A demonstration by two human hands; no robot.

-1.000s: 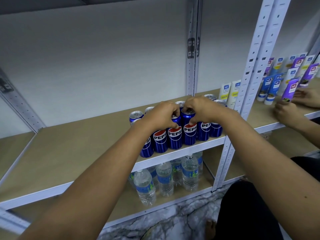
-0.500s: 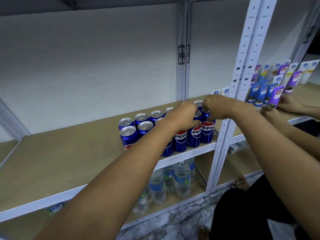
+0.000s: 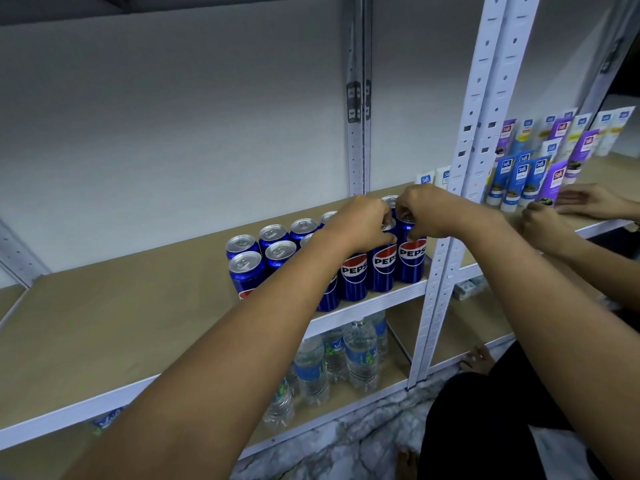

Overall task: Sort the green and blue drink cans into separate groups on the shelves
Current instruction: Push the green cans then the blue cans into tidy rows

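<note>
Several blue Pepsi cans (image 3: 354,276) stand in two rows at the right end of the wooden shelf (image 3: 114,317). My left hand (image 3: 360,224) grips the top of a front-row blue can (image 3: 383,268). My right hand (image 3: 429,211) closes over the top of the rightmost blue can (image 3: 411,260) by the white upright post (image 3: 446,244). The hands nearly touch each other. No green can is in view.
Water bottles (image 3: 360,358) stand on the lower shelf. On the neighbouring shelf to the right are blue and purple tubes (image 3: 523,176), with another person's hands (image 3: 585,200) among them. A small box (image 3: 469,287) lies below them. The shelf's left half is bare wood.
The camera view has swung slightly, so the cans sit further right. Both my hands stay on the tops of the right-end front cans, which have hardly moved.
</note>
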